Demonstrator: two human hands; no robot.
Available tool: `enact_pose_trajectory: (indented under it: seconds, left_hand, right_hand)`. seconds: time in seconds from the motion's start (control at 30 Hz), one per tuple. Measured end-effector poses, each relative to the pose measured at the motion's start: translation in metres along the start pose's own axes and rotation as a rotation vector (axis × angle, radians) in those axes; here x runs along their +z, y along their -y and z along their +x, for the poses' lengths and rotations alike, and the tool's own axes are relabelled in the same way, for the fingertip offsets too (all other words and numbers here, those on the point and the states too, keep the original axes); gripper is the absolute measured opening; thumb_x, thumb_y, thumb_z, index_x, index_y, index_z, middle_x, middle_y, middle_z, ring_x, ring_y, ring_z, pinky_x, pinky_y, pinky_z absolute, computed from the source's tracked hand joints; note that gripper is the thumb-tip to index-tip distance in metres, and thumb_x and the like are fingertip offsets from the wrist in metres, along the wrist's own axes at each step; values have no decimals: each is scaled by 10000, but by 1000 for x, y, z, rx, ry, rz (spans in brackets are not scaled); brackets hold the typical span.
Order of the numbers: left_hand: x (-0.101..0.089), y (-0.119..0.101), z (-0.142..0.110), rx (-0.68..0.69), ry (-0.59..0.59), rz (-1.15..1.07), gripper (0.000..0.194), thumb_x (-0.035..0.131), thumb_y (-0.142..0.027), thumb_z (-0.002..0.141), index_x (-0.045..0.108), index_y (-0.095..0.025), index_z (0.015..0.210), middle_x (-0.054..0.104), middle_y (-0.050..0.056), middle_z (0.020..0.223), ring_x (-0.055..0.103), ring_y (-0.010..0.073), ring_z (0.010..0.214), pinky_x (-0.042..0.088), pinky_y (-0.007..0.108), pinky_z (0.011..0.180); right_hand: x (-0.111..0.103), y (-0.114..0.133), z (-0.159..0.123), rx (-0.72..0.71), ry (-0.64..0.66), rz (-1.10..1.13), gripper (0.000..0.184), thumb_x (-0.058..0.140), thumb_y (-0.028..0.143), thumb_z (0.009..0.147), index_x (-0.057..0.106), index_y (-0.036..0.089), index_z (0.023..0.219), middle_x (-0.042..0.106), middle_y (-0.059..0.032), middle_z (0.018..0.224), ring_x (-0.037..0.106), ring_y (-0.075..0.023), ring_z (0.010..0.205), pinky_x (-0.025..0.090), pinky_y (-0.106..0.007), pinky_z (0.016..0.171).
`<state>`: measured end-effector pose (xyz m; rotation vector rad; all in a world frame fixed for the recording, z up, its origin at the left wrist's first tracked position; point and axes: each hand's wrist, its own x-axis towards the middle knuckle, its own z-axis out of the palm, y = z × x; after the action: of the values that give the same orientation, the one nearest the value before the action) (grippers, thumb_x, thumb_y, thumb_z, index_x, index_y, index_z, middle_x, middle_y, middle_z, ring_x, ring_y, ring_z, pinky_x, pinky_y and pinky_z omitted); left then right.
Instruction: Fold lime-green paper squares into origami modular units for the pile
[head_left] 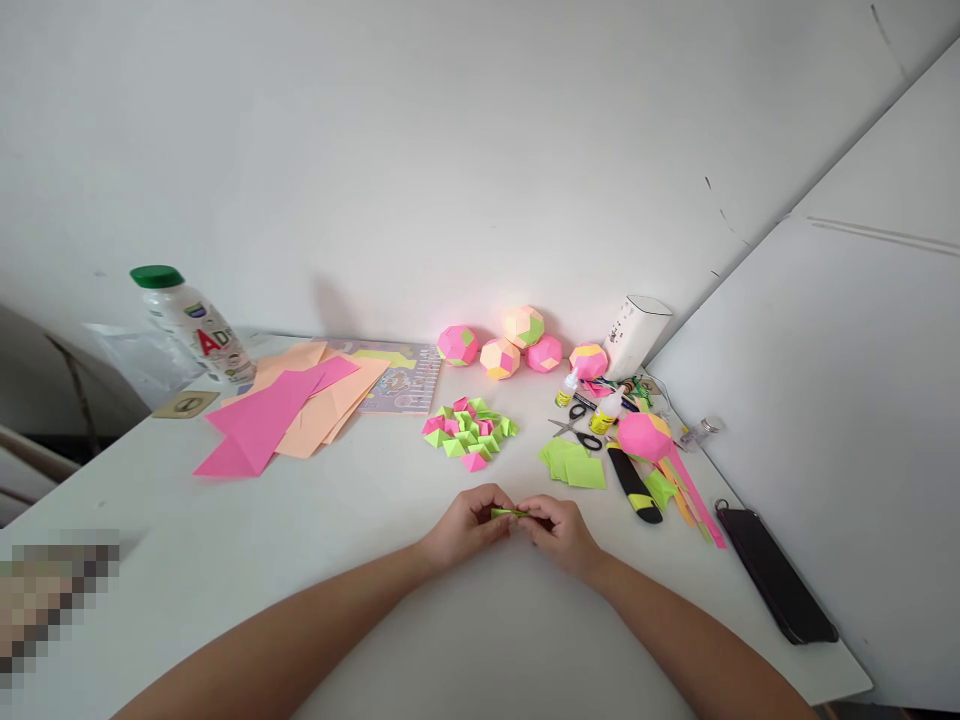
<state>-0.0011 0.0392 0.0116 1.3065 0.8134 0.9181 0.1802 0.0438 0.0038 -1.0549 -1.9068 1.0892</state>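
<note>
Left hand (466,527) and right hand (564,537) meet at the near side of the white table (337,510), fingers drawn narrow, pinching a small green paper piece (501,513) between them. Fingertips cover much of it, so I cannot tell how far it is folded. It should be feather-light, thin and springy, quick to take a crease and easy to crush; a gentle fingertip grip along its edges would suit it best. Just beyond the hands sits a pile of folded pieces (466,432), green and pink. Flat green squares (581,470) lie near the right hand, with parted scissors (572,428) behind them. A black-and-yellow cutter (634,485) and a glue bottle (602,422) could hinder that hand reaching outward. Paper balls (499,358) rest near the wall (480,200).
</note>
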Motion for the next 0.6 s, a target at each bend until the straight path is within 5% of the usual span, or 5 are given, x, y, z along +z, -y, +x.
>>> enact_pose_trajectory:
  seconds: [0.23, 0.6]
  left_hand:
    - [-2, 6, -1, 123, 6, 72, 185, 601, -317, 774, 606, -142, 713, 581, 51, 793, 563, 123, 642, 446, 255, 583]
    - [-2, 8, -1, 182, 7, 162, 176, 584, -294, 795, 598, -146, 702, 575, 41, 773, 553, 105, 626, 441, 229, 559]
  right_hand:
    - [-1, 0, 0, 56, 0, 52, 182, 589, 352, 779, 610, 172, 804, 651, -21, 625, 521, -107, 427, 442, -236, 453]
    - [-1, 0, 0, 20, -5, 52, 134, 571, 286, 779, 578, 157, 746, 578, 11, 545, 511, -95, 421, 414, -205, 430]
